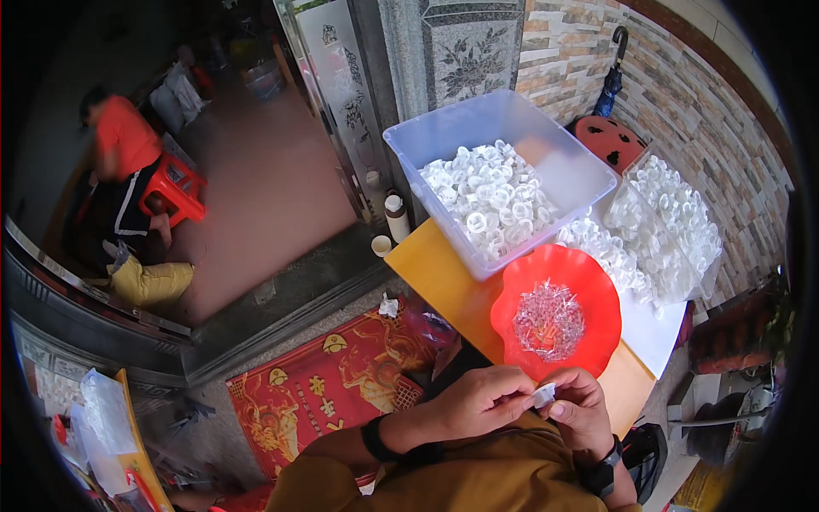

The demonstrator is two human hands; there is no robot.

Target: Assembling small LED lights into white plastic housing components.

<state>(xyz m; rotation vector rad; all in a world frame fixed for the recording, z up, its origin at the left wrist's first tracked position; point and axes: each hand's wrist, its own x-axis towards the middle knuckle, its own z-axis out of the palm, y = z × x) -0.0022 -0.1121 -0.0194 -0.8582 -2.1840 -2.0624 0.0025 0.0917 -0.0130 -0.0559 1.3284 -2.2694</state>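
A small white plastic part point(543, 395) is held up between my hands, just in front of the red bowl. My left hand point(482, 398) pinches at its left side with thumb and forefinger; whether a tiny clear piece is also in that pinch is too small to tell. My right hand point(578, 408) has its fingers closed round the part from the right. Beyond them, the wavy-rimmed red bowl point(601, 317) contains a heap of small, thin clear plastic pieces point(550, 320). Behind it, a clear plastic bin point(570, 175) is partly filled with white round plastic parts point(490, 198).
More white parts spill from a clear bag point(670, 222) at the right of the table point(435, 266). An umbrella point(610, 85) hangs on the brick wall. A flask point(397, 218) and cup point(381, 246) stand by the doorway. Inside, another person point(128, 141) sits on a red stool point(177, 189).
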